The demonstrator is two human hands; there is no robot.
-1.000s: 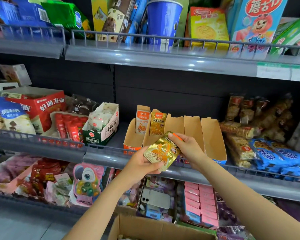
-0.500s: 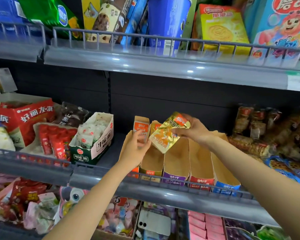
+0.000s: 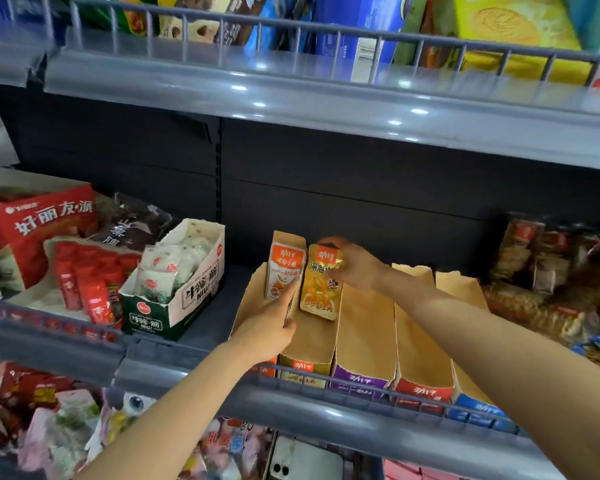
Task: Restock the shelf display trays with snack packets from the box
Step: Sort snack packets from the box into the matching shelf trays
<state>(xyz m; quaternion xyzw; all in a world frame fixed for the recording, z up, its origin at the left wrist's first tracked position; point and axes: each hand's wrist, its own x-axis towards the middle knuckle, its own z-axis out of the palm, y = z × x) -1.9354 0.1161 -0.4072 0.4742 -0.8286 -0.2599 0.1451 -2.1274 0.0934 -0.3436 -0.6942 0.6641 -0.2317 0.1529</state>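
Gold packet in second tray, right of orange packet.

Grey shelf with a row of brown display trays, a green-white carton, a red box.

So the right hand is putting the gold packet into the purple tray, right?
No. The right hand is putting the gold packet into the yellow-fronted tray; the purple tray beside it looks empty. The head view shows this.
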